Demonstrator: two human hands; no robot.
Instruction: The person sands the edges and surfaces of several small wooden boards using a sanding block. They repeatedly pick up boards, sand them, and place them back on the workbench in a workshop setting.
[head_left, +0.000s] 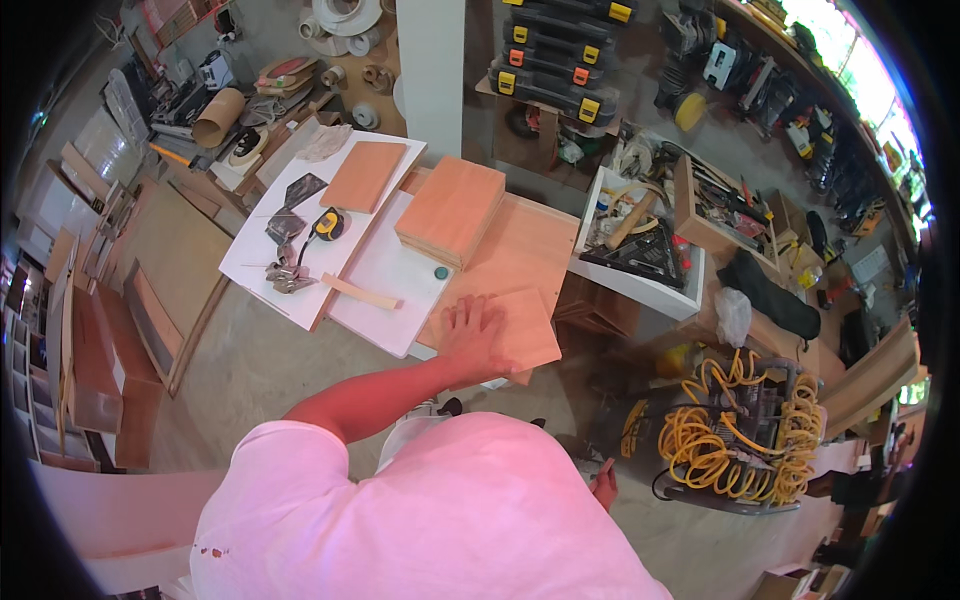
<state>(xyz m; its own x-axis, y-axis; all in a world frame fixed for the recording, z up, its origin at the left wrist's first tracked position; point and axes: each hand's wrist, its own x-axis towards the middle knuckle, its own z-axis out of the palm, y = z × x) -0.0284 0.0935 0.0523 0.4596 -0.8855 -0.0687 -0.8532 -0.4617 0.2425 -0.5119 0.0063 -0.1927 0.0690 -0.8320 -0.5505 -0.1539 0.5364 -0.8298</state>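
My left hand (474, 337) lies palm down with fingers spread on a small rectangular wooden board (529, 322). That board rests at an angle over a larger wooden panel (536, 232) at the near edge of the work surface. My right hand (604, 487) is low beside my body, partly hidden by the pink shirt; a small flat reddish-brown shape shows at its fingers, and I cannot tell what it is. Beyond the left hand stands a stack of wooden boards (454, 202), with a small dark green round lid (441, 273) near its corner. A wood strip (361, 291) lies left of the hand.
A tape measure (328, 223), sandpaper-like dark sheets (285, 225) and another board (364, 176) lie on the white panel (255, 247). To the right are a white drawer of tools (637, 292) and a compressor with coiled yellow hose (694, 442). Tool cases (551, 90) stand behind.
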